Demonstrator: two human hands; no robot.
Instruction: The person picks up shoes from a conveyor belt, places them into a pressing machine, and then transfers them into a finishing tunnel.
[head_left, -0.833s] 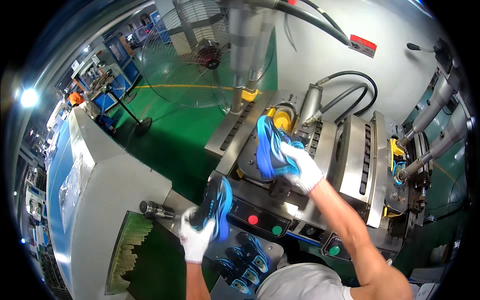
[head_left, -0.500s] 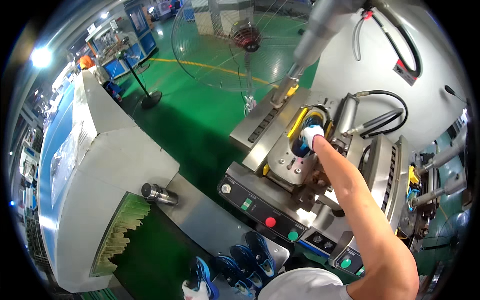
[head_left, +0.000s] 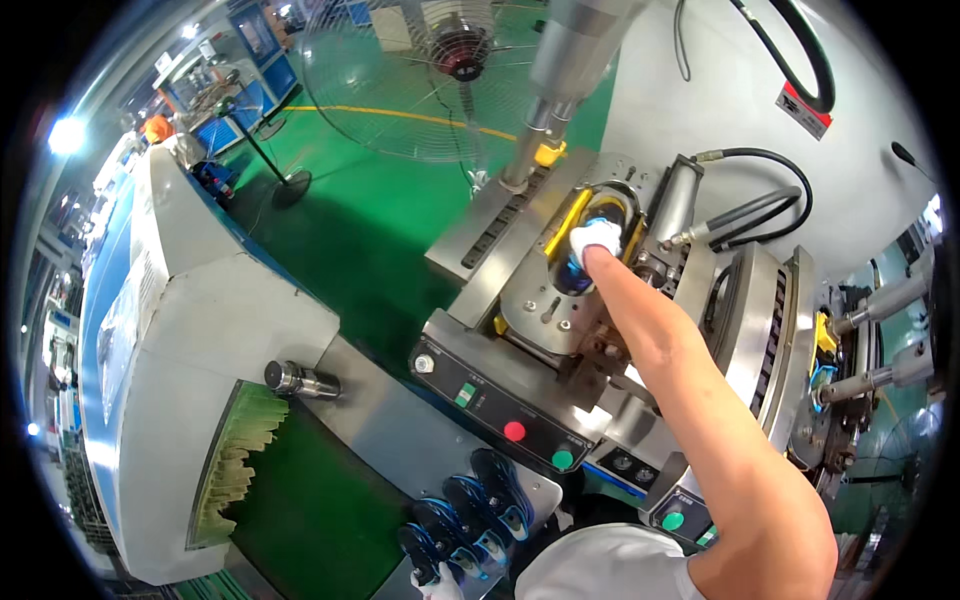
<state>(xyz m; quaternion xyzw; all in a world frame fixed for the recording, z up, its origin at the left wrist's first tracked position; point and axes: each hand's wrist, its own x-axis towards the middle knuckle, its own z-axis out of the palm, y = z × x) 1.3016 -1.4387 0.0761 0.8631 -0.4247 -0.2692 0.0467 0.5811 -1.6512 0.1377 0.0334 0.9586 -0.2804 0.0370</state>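
My right hand (head_left: 595,240), in a white glove, reaches into the press and is closed on a dark shoe with blue parts (head_left: 571,277). That shoe sits in the oval well of a metal plate (head_left: 530,300), between yellow side pads (head_left: 568,222); my hand hides much of it. At the lower edge my left hand (head_left: 438,582), also gloved, grips the near end of another dark blue shoe (head_left: 418,550). This shoe lies leftmost in a row of several similar shoes (head_left: 480,505) on a metal shelf. My left hand is partly cut off by the picture's rim.
A control panel with red and green buttons (head_left: 514,431) fronts the press. Above hangs a thick metal cylinder (head_left: 575,60). A grey conveyor housing with green bristle flaps (head_left: 238,465) stands left, near a metal canister (head_left: 303,380). A large fan (head_left: 460,50) stands behind.
My left hand has brought its shoe rightward, against the row on the shelf. My right hand stays on the shoe in the press. The whole view has shifted a little.
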